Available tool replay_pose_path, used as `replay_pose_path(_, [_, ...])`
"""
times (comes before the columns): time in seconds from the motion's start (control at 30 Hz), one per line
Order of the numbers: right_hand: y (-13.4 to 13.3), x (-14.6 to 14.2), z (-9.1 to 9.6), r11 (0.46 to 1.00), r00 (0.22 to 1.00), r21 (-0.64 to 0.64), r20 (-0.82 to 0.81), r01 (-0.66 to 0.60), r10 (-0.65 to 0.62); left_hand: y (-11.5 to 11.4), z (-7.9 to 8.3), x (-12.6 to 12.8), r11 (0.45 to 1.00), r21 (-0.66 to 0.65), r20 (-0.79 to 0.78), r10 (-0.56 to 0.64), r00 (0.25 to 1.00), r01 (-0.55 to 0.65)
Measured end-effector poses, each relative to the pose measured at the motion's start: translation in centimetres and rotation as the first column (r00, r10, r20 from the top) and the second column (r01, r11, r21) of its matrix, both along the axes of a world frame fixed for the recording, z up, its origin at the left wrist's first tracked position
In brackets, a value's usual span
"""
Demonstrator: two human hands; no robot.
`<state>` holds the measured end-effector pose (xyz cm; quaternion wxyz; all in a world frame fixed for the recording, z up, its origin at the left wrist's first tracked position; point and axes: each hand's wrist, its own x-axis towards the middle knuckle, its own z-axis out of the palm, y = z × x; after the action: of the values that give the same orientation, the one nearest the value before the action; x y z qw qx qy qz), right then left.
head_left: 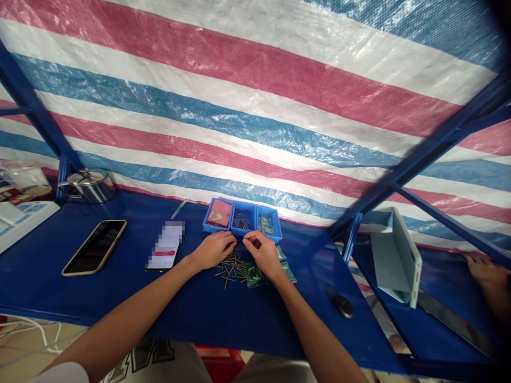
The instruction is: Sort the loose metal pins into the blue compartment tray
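Left hand (pixel 215 250) and right hand (pixel 262 254), apart, grips untellable: slender metal pieces (pixel 234 267) lie at their seven o'clock, compartmented blue tray (pixel 239 232) at twelve, presumably for short reaches.

1. We seem to be in a makeshift workshop: a blue table (pixel 179 314) under a blue metal frame (pixel 433 144).
2. For a wall we have a striped plastic sheet (pixel 239 106).
3. Our small metal parts (pixel 235 266) lie loose near blue bins (pixel 240 232) and plastic bags (pixel 254 276).
4. To our right, another person's hand (pixel 481 266) rests at an adjoining table (pixel 443 271).
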<state>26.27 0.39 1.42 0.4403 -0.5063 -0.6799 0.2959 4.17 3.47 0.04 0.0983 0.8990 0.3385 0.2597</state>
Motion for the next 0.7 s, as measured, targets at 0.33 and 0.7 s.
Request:
replay_pose_path(0.33, [0.1,-0.1,-1.4,0.981,0.881,0.068,0.454,-0.182,0.132,0.1,-0.3,0.2,0.999,-0.003,-0.002,0.037,0.999,-0.037])
replay_pose_path(0.7, [-0.7,-0.4,-0.5,0.990,0.948,0.104,0.310,-0.100,0.063,0.1,-0.4,0.1,0.999,0.002,-0.013,0.045,0.999,-0.045])
